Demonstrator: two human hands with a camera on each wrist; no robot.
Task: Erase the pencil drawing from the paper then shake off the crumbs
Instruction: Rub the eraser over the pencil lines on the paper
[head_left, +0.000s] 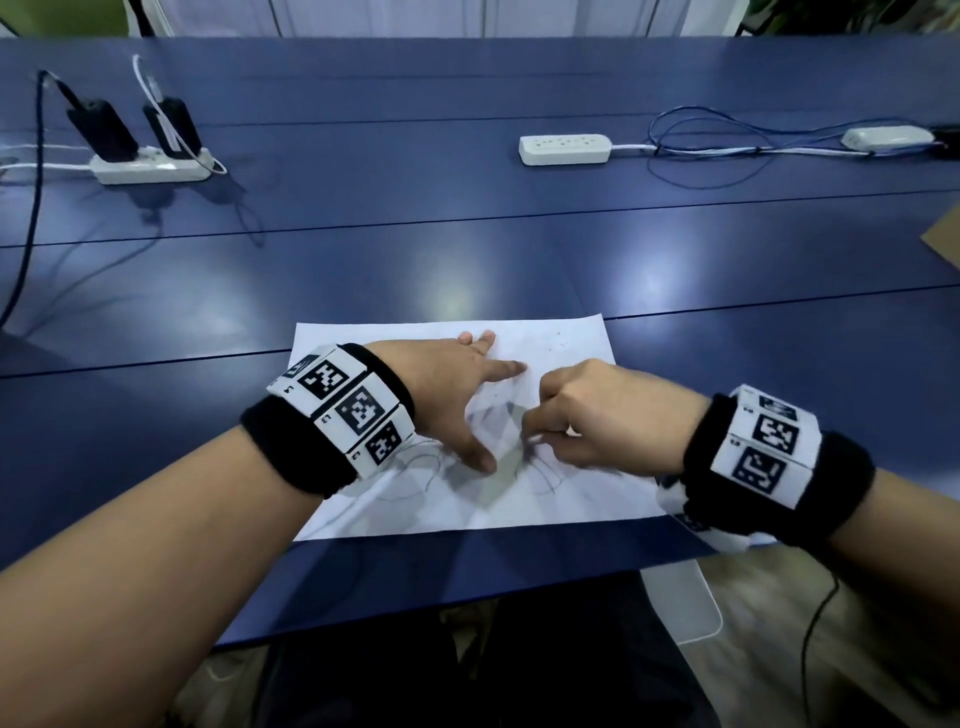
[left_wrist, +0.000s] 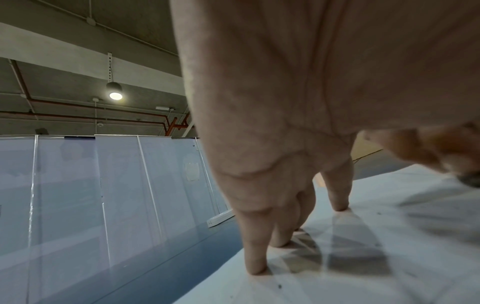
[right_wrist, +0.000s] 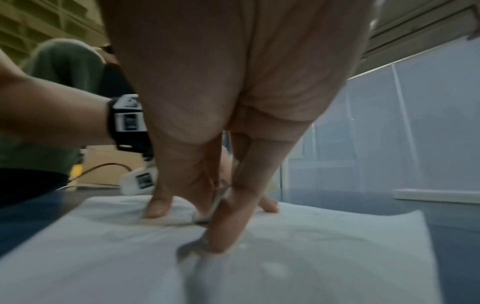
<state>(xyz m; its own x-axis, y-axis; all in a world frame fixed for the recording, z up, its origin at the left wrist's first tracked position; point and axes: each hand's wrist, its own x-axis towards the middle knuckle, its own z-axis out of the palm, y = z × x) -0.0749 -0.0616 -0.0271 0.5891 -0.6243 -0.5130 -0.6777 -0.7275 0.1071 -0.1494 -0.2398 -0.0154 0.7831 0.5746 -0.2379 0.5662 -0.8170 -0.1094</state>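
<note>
A white sheet of paper (head_left: 561, 353) lies on the blue table (head_left: 467, 260) near its front edge, with faint pencil lines (head_left: 415, 467) in its lower half. My left hand (head_left: 452, 395) presses the sheet flat, its fingers (left_wrist: 255, 257) straight and spread and the fingertips on the paper (left_wrist: 337, 283). Just to its right, my right hand (head_left: 597, 410) is curled and pinches a small eraser (right_wrist: 193, 246), whose grey tip (left_wrist: 469, 178) touches the paper (right_wrist: 337, 236). That hand looks motion-blurred. In the head view the eraser is hidden by the fingers.
At the back left a power strip (head_left: 150, 169) holds two black chargers. Two more white strips (head_left: 565, 148) (head_left: 888, 137) with looped cables lie at the back right. A cardboard corner (head_left: 945, 244) juts in at the right edge. A white seat (head_left: 680, 597) sits below the table's front edge.
</note>
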